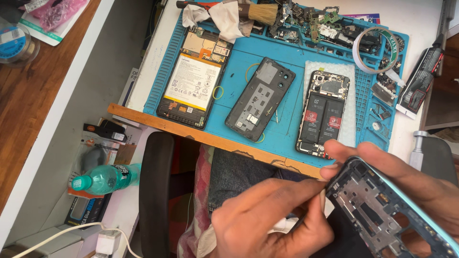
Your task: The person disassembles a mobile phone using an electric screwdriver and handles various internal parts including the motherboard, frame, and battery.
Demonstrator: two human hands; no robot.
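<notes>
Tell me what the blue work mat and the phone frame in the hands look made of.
The blue work mat looks like matte silicone or rubber: moulded ribs and small tray pockets, no glare. The phone frame, held by the right hand with the left hand at its edge, looks like grey metal inside with a glossy pale-blue rim, possibly plastic.

Brightness: bright and even, daylight-like, no dim corners apart from the dark chair back.
Source: diffuse, seemingly from above; white counter at top right near washed out.
Shadows: soft and short under the phones on the blue mat; darker beneath the left hand.
Glare: mild sheen on the tape roll and green bottle.
Focus: mat sharp; right hand and held phone frame slightly soft.
Distortion: wide-angle tilt, edges stretched.
</notes>
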